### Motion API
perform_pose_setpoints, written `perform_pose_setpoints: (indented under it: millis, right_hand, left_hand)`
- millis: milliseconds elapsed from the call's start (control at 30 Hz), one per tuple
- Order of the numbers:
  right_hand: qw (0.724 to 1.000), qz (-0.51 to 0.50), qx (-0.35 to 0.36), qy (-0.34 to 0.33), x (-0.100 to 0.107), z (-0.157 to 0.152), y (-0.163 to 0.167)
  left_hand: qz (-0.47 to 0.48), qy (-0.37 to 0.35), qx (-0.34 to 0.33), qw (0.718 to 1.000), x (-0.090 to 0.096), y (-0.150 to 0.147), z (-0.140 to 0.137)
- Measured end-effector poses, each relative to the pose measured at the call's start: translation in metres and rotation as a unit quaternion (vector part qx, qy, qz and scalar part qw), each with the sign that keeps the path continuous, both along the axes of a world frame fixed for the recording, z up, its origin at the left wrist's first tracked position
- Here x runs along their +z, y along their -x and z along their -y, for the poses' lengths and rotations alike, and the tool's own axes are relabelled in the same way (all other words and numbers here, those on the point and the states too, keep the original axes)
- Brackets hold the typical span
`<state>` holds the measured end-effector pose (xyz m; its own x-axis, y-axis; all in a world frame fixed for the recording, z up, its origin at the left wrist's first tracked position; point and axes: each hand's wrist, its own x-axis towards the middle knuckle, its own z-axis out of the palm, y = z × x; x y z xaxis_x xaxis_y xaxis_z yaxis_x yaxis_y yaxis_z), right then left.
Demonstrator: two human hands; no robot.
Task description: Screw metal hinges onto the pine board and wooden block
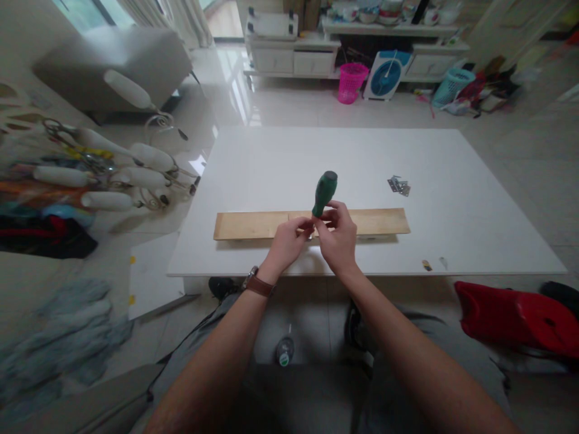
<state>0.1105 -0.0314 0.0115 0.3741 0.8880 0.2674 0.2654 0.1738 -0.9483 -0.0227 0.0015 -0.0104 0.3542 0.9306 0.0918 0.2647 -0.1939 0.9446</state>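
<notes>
Mid-frame, the right hand (337, 241) grips a green-handled screwdriver (324, 194); what the left hand (287, 242) holds is unclear. Misalignment could scratch the pale wooden plank (248, 225).

Brown-strapped watch (259, 286), bare forearms (235, 331), grey trousers (393, 386), seemingly dark shoes (221, 287).

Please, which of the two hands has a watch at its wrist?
The left hand: it wears a brown-strapped watch, whereas the right hand has none.

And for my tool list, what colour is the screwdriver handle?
The screwdriver handle is green, head view.
</notes>
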Motion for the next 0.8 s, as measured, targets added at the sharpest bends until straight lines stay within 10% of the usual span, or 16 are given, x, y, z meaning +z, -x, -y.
perform_pose_setpoints:
  millis: [800]
  right_hand:
    - [1.000, -0.004, 0.016, -0.006, 0.0010, -0.0016, 0.0012]
  left_hand:
    - [-0.019, -0.008, 0.020, 1.000, 0.0015, -0.0016, 0.0028]
